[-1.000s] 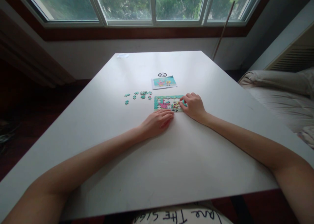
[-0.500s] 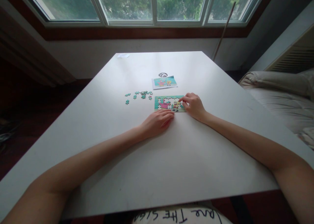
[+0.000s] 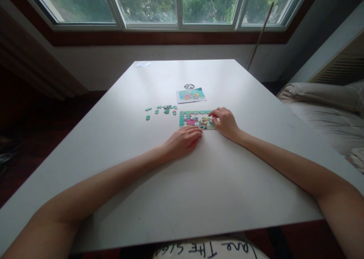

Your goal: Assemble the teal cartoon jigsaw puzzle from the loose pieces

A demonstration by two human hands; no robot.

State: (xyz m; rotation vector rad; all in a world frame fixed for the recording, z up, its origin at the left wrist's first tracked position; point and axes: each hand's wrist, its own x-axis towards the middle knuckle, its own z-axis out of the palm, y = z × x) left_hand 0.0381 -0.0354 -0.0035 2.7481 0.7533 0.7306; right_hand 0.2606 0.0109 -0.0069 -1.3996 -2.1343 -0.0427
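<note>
A partly assembled jigsaw puzzle with a teal border and pink and yellow figures lies on the white table, with gaps in its middle. My left hand rests flat along its lower edge, fingers stretched out and holding nothing. Over the puzzle's right side, my right hand has its fingers curled and the index finger and thumb brought close together. Whatever is between those fingertips is too small to make out. Loose jigsaw pieces, mostly teal, lie scattered and heaped to the left of the puzzle.
Beyond the puzzle lies a picture sheet showing a pink and a yellow figure, with a dark round mark behind it. A pale scrap sits at the table's far left corner. A stick leans by the window.
My right hand's fingertips have shifted very slightly over the puzzle. The left hand stays in place.
</note>
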